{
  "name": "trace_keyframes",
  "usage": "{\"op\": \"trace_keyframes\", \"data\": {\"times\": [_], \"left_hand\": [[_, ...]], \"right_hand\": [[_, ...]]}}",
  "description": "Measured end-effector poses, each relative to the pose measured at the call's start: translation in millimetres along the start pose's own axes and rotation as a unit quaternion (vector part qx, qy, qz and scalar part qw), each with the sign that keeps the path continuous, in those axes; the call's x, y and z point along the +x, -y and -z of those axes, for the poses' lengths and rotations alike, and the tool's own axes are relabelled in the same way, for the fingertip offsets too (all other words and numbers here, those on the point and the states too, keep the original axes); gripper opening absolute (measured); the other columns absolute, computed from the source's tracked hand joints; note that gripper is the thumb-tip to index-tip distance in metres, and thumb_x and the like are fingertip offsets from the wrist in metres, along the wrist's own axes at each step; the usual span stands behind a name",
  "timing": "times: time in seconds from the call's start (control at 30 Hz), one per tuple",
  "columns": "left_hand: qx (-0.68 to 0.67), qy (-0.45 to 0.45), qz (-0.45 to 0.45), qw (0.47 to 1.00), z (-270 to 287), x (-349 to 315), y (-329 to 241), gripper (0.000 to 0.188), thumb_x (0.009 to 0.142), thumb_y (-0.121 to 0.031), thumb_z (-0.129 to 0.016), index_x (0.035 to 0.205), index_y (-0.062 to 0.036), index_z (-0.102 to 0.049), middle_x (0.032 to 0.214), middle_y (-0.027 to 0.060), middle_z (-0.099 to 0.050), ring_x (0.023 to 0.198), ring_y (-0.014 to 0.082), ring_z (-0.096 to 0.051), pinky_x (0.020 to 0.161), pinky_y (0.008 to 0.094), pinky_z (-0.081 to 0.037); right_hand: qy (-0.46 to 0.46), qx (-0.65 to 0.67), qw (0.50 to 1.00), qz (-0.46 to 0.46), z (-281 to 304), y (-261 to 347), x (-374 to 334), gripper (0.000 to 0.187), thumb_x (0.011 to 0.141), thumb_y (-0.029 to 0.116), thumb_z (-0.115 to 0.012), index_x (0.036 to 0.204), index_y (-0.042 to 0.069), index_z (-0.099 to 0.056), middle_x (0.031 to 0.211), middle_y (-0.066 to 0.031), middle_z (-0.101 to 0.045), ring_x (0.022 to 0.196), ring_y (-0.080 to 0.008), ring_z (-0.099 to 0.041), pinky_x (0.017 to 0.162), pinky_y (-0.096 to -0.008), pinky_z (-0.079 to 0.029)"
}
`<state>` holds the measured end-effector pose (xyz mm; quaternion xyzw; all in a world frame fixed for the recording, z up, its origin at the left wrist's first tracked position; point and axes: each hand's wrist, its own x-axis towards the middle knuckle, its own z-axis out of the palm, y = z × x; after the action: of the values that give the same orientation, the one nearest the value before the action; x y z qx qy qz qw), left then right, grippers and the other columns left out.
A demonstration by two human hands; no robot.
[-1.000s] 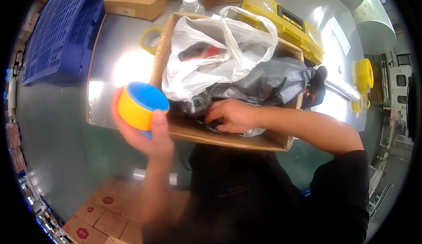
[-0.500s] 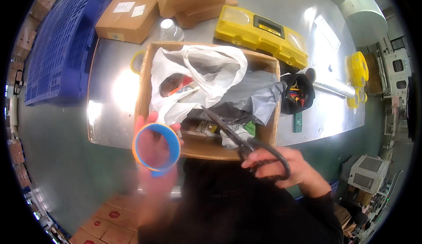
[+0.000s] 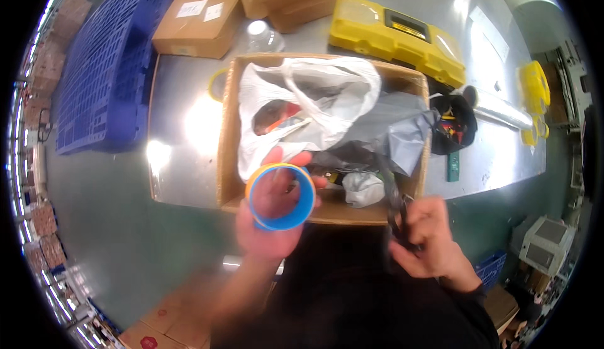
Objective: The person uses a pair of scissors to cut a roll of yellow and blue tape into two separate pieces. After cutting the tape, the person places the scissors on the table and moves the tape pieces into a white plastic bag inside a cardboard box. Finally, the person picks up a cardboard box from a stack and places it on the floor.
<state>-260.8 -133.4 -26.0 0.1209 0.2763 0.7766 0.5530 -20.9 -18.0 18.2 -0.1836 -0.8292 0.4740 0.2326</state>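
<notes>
My left hand (image 3: 270, 243) holds a tape roll with a blue inner ring (image 3: 306, 203) and a yellow-orange outside, its fingers behind and around it. In my right hand (image 3: 431, 239) is a pair of black-handled scissors (image 3: 394, 201), gripped by the handles with the blades pointing away from me. Motion blurs the scissors, so how far the blades are spread is unclear. Both hands are over the near edge of an open cardboard box (image 3: 228, 154). Inside it lie a white plastic bag (image 3: 255, 91), grey plastic sheeting (image 3: 409, 138) and a crumpled white wrapper (image 3: 363, 189).
Beyond the box, a yellow toolbox (image 3: 393, 37), a clear bottle (image 3: 267, 37) and closed cartons (image 3: 198, 28) stand on the metal table (image 3: 179, 91). A black pouch of tools (image 3: 453, 122) sits at the box's right. Blue plastic pallets (image 3: 107, 66) stand left.
The box and table sit farther right in view. My left hand and the tape roll have shifted right. My right hand has turned the scissors from pointing up-left to pointing nearly straight ahead.
</notes>
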Motion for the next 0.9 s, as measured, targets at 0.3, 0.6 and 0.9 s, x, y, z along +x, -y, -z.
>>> {"op": "trace_keyframes", "data": {"times": [0.3,0.6,0.9], "left_hand": [[0.077,0.105,-0.063,0.989,8,8,-20,0.095,0.069,-0.042,-0.076,0.148,-0.0081,-0.034,0.136,0.0173,-0.042,0.116,0.0383,-0.048,0.090,0.0409,-0.047],[0.197,0.208,-0.078,0.955,19,12,-40,0.094,0.074,-0.046,-0.074,0.149,-0.0084,-0.032,0.129,0.0189,-0.040,0.114,0.0313,-0.047,0.089,0.0388,-0.045],[0.264,0.285,-0.107,0.915,24,14,-52,0.090,0.078,-0.042,-0.073,0.149,-0.0076,-0.030,0.131,0.0208,-0.038,0.115,0.0332,-0.045,0.090,0.0417,-0.044]], "right_hand": [[0.123,0.113,0.971,-0.174,45,45,38,0.074,0.067,-0.007,-0.073,0.136,-0.002,-0.050,0.093,-0.0106,-0.059,0.069,-0.0133,-0.061,0.059,-0.0210,-0.047],[0.232,-0.061,0.970,-0.048,63,50,65,0.061,0.074,0.009,-0.075,0.131,-0.003,-0.055,0.077,-0.0090,-0.060,0.058,-0.0201,-0.059,0.051,-0.0283,-0.047],[0.346,-0.104,0.932,-0.036,68,64,92,0.057,0.080,0.015,-0.074,0.131,-0.003,-0.055,0.079,-0.0088,-0.058,0.059,-0.0204,-0.059,0.049,-0.0290,-0.049]]}}
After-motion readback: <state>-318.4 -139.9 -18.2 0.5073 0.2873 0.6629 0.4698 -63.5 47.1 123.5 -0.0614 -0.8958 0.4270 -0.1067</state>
